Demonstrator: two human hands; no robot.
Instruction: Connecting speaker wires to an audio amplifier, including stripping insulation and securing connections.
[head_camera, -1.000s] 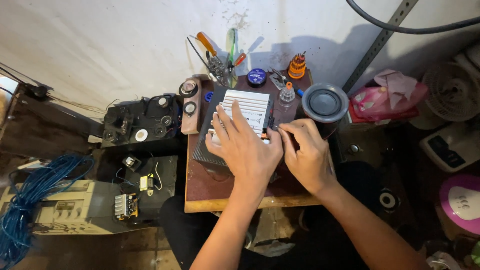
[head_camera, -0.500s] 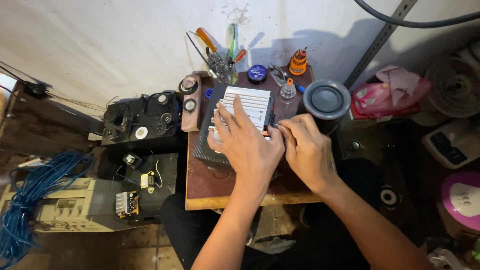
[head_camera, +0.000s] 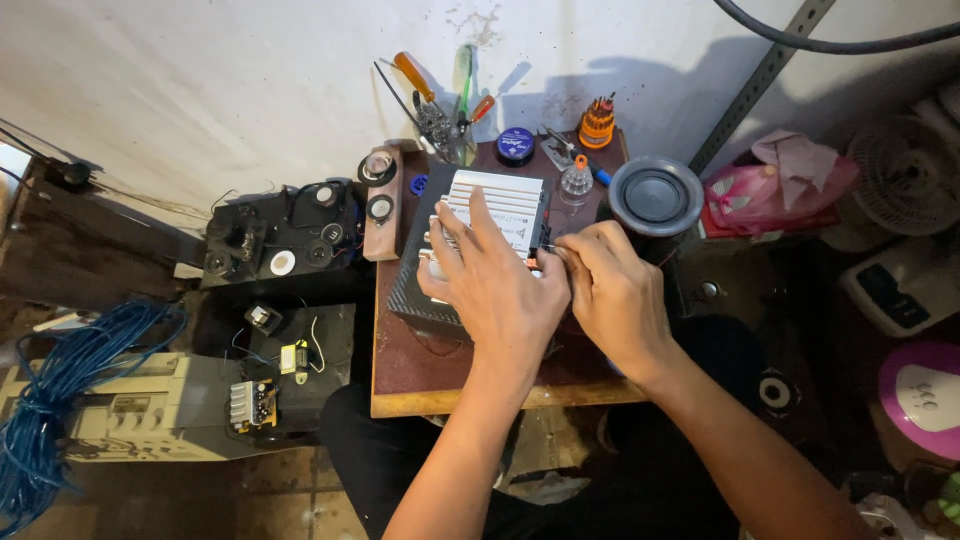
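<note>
Left hand (head_camera: 497, 290) lies flat, fingers spread, palm pressing the finned silver amplifier module (head_camera: 495, 215) down onto its black case (head_camera: 425, 290). Right hand (head_camera: 612, 292) has its grip pinched tight at the module's right edge; something small and thin sits between the fingertips, too small to identify. Compared with a second ago, the right hand has crept a bit toward that edge and the left has barely moved, so I'd judge the work is still fine fiddling at one spot, module held steady. Module sits mid-table (head_camera: 430, 375), long axis running roughly from the person toward the wall, far end tilted slightly right. Beyond it: screwdrivers in a cup (head_camera: 440, 120), blue tin (head_camera: 515, 145), round speaker driver (head_camera: 655, 195) to the right.
</note>
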